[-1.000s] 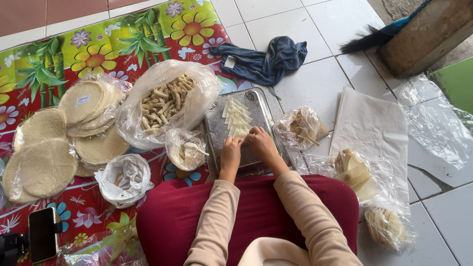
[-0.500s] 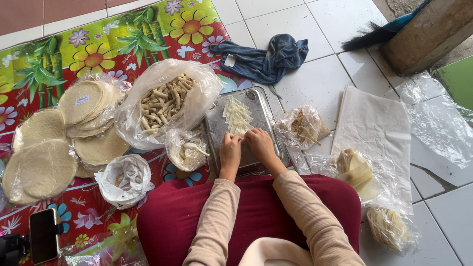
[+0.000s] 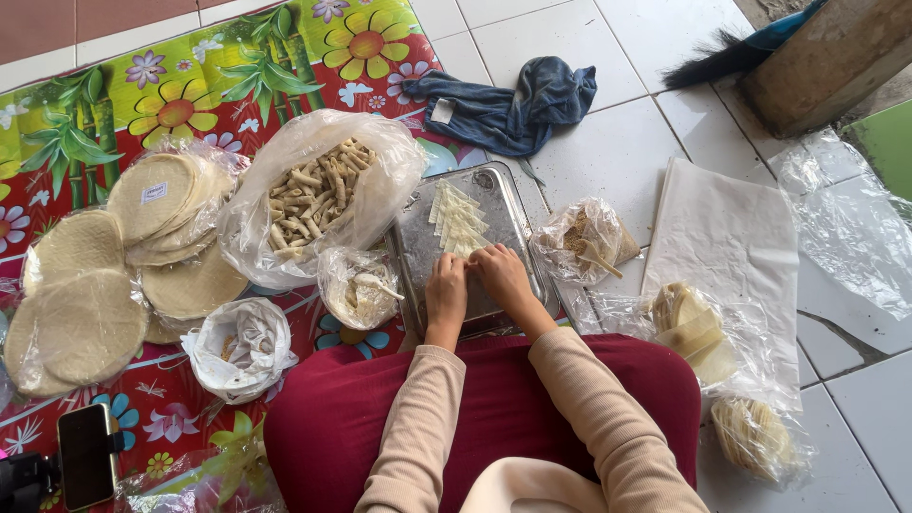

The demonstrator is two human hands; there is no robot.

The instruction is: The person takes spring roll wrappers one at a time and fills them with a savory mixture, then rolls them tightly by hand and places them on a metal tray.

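A metal tray [image 3: 418, 249] lies on the floor in front of my lap, with a row of pale wrapper triangles [image 3: 458, 217] on its far half. My left hand [image 3: 446, 296] and my right hand [image 3: 503, 277] rest side by side on the tray's near half, fingers curled down over something small that I cannot make out. A clear bag of rolled pastry sticks [image 3: 318, 190] sits just left of the tray. A small bag with filling and a spoon [image 3: 361, 287] lies beside my left hand.
Stacks of round wrappers in plastic [image 3: 142, 247] lie on the floral mat [image 3: 190, 85]. A bag of brown filling [image 3: 584, 237], white paper [image 3: 727, 237], cut wrappers [image 3: 689, 323], a blue cloth [image 3: 508, 104], a phone [image 3: 87, 454] and a broom [image 3: 731, 47] surround me.
Both hands stay together on the tray with only slight finger movement. Nothing else has shifted.
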